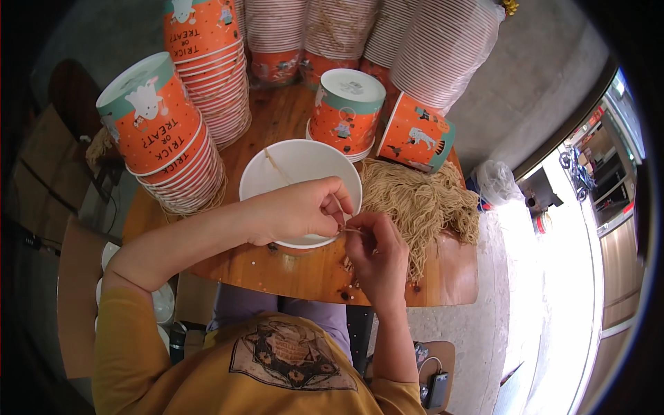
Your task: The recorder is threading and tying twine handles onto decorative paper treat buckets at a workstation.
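Two bare hands are seen meeting above the near rim of a white round paper bucket (290, 169). A thin tan cord (353, 230) is pinched between the closed fingertips of the left hand (297, 211) and the right hand (377, 256), just beside the bucket's edge. Beneath both hands a round wooden table (304, 273) is seen. Right of the right hand, a heap of tan twine strands (422, 200) is spread. Beyond the hands, stacks of orange printed paper buckets (173, 138) are piled.
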### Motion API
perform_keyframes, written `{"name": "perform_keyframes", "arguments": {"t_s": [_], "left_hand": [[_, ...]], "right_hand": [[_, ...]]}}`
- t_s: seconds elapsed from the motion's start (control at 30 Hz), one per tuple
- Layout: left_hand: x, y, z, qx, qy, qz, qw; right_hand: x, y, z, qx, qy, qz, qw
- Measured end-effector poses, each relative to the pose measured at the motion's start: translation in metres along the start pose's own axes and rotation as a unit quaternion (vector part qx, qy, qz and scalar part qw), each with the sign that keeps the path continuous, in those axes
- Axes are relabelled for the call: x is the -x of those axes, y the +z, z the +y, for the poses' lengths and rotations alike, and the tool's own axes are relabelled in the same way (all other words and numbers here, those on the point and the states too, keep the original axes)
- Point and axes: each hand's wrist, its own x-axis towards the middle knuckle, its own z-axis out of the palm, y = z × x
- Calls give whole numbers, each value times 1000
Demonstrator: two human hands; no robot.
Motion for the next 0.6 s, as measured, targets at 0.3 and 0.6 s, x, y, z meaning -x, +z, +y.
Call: {"name": "perform_keyframes", "arguments": {"t_s": [0.3, 0.6], "left_hand": [[11, 7, 4, -175, 107, 59, 977], [8, 10, 3, -259, 196, 97, 941]], "right_hand": [[-4, -2, -10, -11, 16, -16, 1000], [-11, -3, -9, 6, 31, -18, 999]]}}
